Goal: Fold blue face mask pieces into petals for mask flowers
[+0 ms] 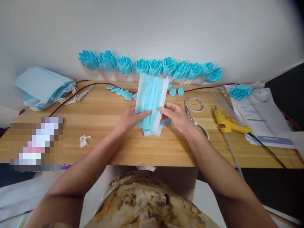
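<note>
A pleated blue face mask (152,95) stands on end above the wooden table (99,110), over a few more blue pieces lying flat. My left hand (130,118) pinches its lower left edge, index finger stretched across the front. My right hand (177,117) grips the lower right edge with thumb and fingers closed on it. A row of blue fabric flowers (152,66) on sticks leans against the wall behind the mask.
A stack of blue masks (44,87) lies at the far left. Small cut blue petals (122,91) lie behind my hands. Scissors (198,122), a tape roll (194,104) and a yellow glue gun (228,124) sit right. Papers (256,114) carry another flower (240,91).
</note>
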### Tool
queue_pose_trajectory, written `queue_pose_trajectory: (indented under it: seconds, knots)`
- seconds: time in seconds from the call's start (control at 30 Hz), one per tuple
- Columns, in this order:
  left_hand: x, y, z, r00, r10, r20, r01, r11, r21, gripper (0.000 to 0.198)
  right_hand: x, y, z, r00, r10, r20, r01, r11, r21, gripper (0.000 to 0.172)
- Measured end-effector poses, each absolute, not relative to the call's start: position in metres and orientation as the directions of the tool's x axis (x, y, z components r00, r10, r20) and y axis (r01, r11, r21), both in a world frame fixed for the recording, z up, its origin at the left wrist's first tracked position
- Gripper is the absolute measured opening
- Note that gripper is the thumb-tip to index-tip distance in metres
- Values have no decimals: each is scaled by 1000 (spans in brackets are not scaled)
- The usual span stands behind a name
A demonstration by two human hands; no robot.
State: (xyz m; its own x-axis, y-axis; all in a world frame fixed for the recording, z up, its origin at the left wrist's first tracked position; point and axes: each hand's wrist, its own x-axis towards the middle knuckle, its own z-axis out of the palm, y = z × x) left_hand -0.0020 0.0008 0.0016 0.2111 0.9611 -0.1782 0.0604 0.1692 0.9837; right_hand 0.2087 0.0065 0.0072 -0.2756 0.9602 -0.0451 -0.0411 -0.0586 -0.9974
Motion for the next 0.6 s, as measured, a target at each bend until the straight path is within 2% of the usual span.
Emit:
queue_pose_trajectory:
  seconds: [0.17, 0.43, 0.6]
  knots:
    - [1, -4, 9, 340, 913, -224, 112, 197, 974, 48, 207, 5, 1, -257, 963, -88, -38, -101, -994, 39]
    - [4, -5, 10, 359, 908, -214, 187, 155, 970, 40, 202, 2, 2, -216, 972, -88, -63, -104, -993, 39]
    - [2, -6, 12, 374, 898, -230, 224, 153, 962, 36, 207, 7, 3, -87, 995, -41, -142, -53, -988, 39]
